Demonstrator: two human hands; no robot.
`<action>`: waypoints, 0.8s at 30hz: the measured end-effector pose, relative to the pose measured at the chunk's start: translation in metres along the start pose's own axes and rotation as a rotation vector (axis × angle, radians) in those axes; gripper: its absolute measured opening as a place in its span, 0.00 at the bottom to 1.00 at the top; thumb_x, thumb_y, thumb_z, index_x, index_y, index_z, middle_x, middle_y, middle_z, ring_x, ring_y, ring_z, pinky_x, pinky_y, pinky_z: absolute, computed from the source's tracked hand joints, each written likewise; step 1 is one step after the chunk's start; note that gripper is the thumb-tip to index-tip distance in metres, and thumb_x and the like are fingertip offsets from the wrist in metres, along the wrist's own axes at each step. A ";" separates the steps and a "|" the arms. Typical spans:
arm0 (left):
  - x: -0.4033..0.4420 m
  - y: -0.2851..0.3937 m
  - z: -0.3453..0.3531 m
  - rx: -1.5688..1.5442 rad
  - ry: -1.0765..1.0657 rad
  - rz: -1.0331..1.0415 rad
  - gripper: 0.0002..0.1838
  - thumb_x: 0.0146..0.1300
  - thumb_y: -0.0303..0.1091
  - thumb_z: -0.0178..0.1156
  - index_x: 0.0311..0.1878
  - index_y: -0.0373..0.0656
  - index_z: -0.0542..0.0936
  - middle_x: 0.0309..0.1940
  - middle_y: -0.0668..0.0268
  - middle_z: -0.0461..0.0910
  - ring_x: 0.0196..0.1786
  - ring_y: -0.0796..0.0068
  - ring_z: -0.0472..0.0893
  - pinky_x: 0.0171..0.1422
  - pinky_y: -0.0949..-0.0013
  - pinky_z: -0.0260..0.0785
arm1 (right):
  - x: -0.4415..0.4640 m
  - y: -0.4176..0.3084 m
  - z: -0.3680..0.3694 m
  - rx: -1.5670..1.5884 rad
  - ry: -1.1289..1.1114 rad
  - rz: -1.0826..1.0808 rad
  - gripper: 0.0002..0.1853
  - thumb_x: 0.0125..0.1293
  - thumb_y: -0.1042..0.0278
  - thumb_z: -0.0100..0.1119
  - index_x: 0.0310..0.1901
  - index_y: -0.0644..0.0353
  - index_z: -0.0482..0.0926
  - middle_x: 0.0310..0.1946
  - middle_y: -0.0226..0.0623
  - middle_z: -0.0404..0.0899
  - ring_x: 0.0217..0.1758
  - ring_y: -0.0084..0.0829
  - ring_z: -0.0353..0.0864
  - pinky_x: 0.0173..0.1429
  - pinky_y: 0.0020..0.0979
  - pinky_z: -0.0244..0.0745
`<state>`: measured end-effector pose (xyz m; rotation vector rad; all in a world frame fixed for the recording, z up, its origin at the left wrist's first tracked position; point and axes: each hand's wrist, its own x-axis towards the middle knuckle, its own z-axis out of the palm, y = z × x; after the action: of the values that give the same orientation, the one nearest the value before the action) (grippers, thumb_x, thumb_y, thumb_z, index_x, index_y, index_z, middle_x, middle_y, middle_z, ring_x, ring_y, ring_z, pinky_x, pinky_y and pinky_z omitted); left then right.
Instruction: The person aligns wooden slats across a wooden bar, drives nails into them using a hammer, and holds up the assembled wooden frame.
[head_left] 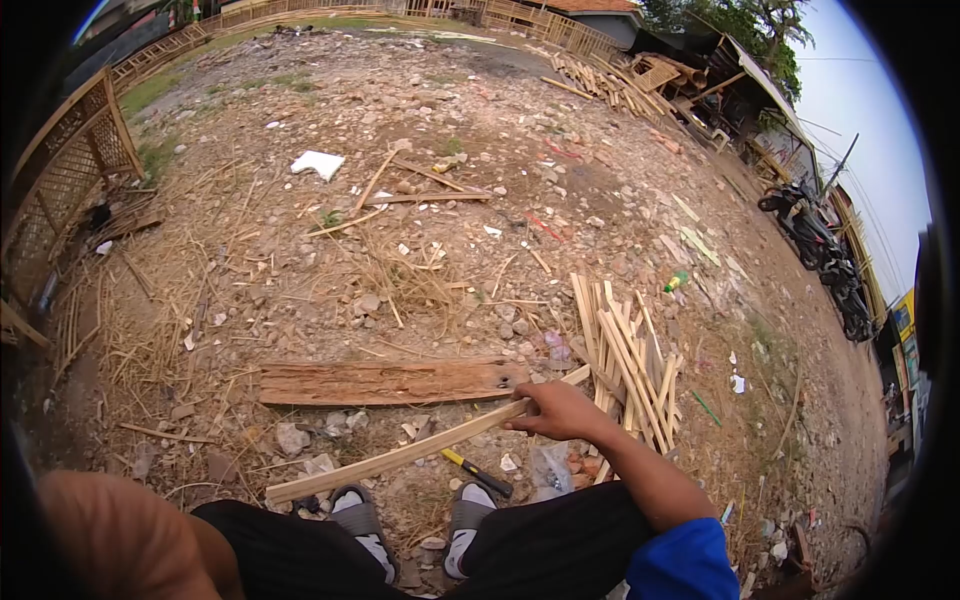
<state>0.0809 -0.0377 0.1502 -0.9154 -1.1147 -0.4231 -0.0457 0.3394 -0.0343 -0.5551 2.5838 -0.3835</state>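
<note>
At the lower left of the frame, very near to my camera, I see the left hand (pixel 120 535); it is blurred, and I cannot tell whether its fingers are apart or together, nor if it holds something. The blue sleeve (pixel 685 562) at the lower right bears no writing which I can read. Between the black trousers (pixel 560 535), two sandals (pixel 358 515) stand on the ground, worn over socks.

Just ahead, in the lower middle, the right hand (pixel 550 408) is clamped on a wood strip (pixel 400 455), with the thumb and fingers around it. The strip lies aslant, its left end low, near the sandals, its other end passing beyond the hand toward the pile (pixel 632 375) of similar strips. Below the strip lies a yellow-and-black tool (pixel 478 472); I cannot make out any brand on it. A clear bag (pixel 551 468) is beside it, to the right.

Behind the strip, a rough plank (pixel 390 382) lies flat across the ground. Farther, right of centre, I see a green bottle (pixel 676 282); its label is too small to read. Motorbikes (pixel 820 250) stand at the right, near a yellow sign (pixel 905 315) with illegible writing.
</note>
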 end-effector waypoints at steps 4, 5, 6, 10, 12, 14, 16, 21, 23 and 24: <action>0.000 -0.001 -0.002 -0.002 0.004 0.009 0.43 0.66 0.62 0.57 0.78 0.56 0.53 0.79 0.66 0.50 0.81 0.60 0.51 0.84 0.47 0.46 | 0.000 0.002 0.002 0.007 0.019 -0.024 0.28 0.63 0.41 0.66 0.50 0.59 0.79 0.41 0.50 0.84 0.49 0.52 0.84 0.51 0.49 0.77; 0.001 -0.001 -0.002 -0.003 0.006 0.011 0.43 0.66 0.62 0.57 0.77 0.56 0.53 0.79 0.66 0.50 0.81 0.60 0.51 0.84 0.47 0.46 | 0.000 0.001 0.001 0.009 0.013 -0.016 0.28 0.63 0.41 0.66 0.50 0.59 0.79 0.41 0.50 0.84 0.49 0.52 0.84 0.51 0.49 0.77; 0.001 -0.001 -0.002 -0.003 0.008 0.014 0.43 0.66 0.62 0.57 0.77 0.56 0.53 0.79 0.66 0.50 0.81 0.60 0.51 0.84 0.47 0.46 | 0.000 0.000 0.000 0.010 0.007 -0.007 0.28 0.63 0.41 0.66 0.50 0.59 0.79 0.40 0.50 0.84 0.48 0.52 0.84 0.50 0.49 0.77; 0.001 0.000 -0.002 -0.004 0.017 0.021 0.43 0.66 0.62 0.57 0.77 0.55 0.53 0.78 0.66 0.51 0.81 0.60 0.51 0.84 0.47 0.46 | -0.001 -0.003 -0.002 0.021 -0.016 0.026 0.28 0.62 0.40 0.67 0.50 0.59 0.79 0.39 0.50 0.84 0.47 0.52 0.84 0.50 0.48 0.77; 0.001 0.000 -0.003 -0.004 0.021 0.024 0.43 0.66 0.62 0.57 0.77 0.55 0.53 0.78 0.66 0.51 0.81 0.60 0.51 0.84 0.47 0.46 | 0.000 -0.003 -0.002 0.012 -0.012 0.019 0.28 0.62 0.41 0.67 0.50 0.59 0.79 0.39 0.50 0.84 0.47 0.52 0.84 0.49 0.48 0.77; 0.001 0.001 -0.003 -0.005 0.027 0.027 0.43 0.66 0.62 0.56 0.77 0.55 0.53 0.78 0.65 0.51 0.81 0.60 0.51 0.84 0.47 0.46 | 0.000 -0.001 -0.001 0.006 -0.002 0.006 0.28 0.62 0.41 0.67 0.50 0.59 0.79 0.39 0.50 0.84 0.47 0.52 0.84 0.49 0.48 0.77; 0.001 0.001 -0.003 -0.008 0.032 0.030 0.42 0.66 0.62 0.56 0.77 0.55 0.53 0.78 0.65 0.51 0.81 0.60 0.51 0.84 0.47 0.46 | 0.000 0.001 0.001 0.002 0.012 -0.013 0.28 0.62 0.41 0.68 0.50 0.59 0.79 0.39 0.50 0.84 0.47 0.52 0.84 0.49 0.49 0.77; 0.001 0.001 -0.003 -0.019 0.036 0.034 0.42 0.67 0.62 0.56 0.77 0.55 0.54 0.78 0.65 0.51 0.81 0.60 0.51 0.84 0.47 0.46 | 0.001 0.005 0.006 0.010 0.068 -0.040 0.28 0.61 0.42 0.70 0.49 0.60 0.80 0.32 0.48 0.83 0.39 0.50 0.85 0.43 0.46 0.77; 0.002 0.001 -0.004 -0.024 0.036 0.034 0.42 0.67 0.62 0.56 0.77 0.55 0.54 0.78 0.65 0.51 0.81 0.60 0.51 0.84 0.47 0.46 | 0.001 0.006 0.007 0.005 0.067 -0.040 0.28 0.61 0.42 0.69 0.49 0.60 0.80 0.32 0.48 0.83 0.39 0.50 0.85 0.43 0.45 0.77; 0.002 0.002 -0.004 -0.025 0.037 0.035 0.42 0.67 0.61 0.56 0.77 0.55 0.54 0.78 0.65 0.52 0.81 0.60 0.51 0.84 0.48 0.46 | 0.001 0.004 0.004 0.002 0.032 -0.018 0.28 0.61 0.41 0.68 0.49 0.59 0.80 0.36 0.49 0.84 0.43 0.50 0.85 0.47 0.46 0.77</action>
<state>0.0852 -0.0399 0.1507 -0.9445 -1.0601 -0.4246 -0.0460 0.3420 -0.0392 -0.5766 2.6098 -0.4046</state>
